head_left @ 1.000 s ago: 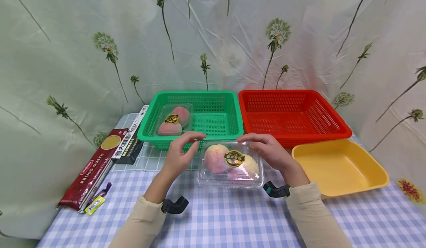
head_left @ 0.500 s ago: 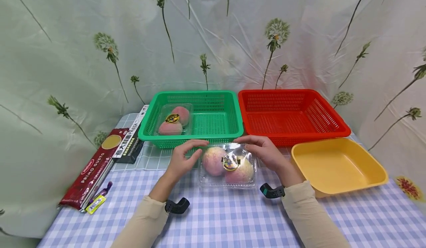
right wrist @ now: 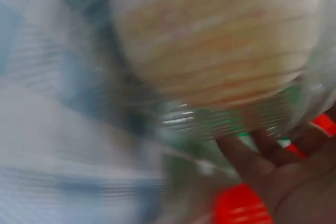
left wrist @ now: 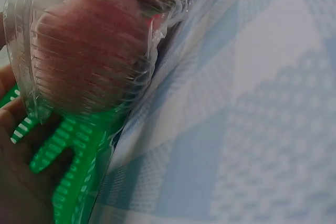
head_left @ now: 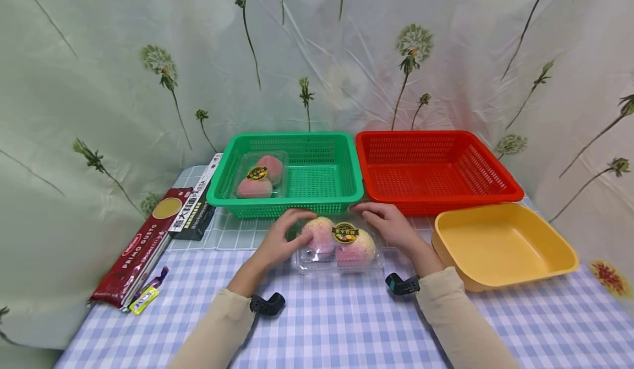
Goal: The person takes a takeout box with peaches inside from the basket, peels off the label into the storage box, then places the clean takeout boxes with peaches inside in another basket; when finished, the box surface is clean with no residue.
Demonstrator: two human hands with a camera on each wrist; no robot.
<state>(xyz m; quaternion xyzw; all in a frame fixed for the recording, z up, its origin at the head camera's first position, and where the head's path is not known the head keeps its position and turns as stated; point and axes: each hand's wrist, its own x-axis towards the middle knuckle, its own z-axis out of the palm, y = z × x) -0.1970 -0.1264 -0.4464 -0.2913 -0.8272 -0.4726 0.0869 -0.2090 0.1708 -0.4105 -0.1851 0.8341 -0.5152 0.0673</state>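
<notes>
A clear plastic clamshell box (head_left: 312, 266) with two pink-and-yellow peaches (head_left: 358, 250) and a black-and-gold label (head_left: 345, 232) is between both hands, in front of the green basket. My left hand (head_left: 283, 239) grips its left side, thumb over the lid and fingers at the back corner. My right hand (head_left: 393, 228) holds the back right corner with bent fingers. In the left wrist view, fingers (left wrist: 16, 116) meet the rim beside a peach (left wrist: 92, 51). The right wrist view is blurred; fingers (right wrist: 257, 156) lie against the ribbed plastic. Whether the box fully touches the table is unclear.
The green basket (head_left: 317, 199) contains another box of pink peaches (head_left: 255, 188). Beside it stand a red basket (head_left: 441, 199) and a yellow tub (head_left: 500, 248). Spaghetti packs (head_left: 141, 248), a black pasta box (head_left: 195, 220) and small wrapped sweets (head_left: 145, 300) lie left.
The box has shifted slightly left and tilted, and the peaches inside have moved. My left hand has come rightward onto its left side. The right hand has moved slightly left with the box.
</notes>
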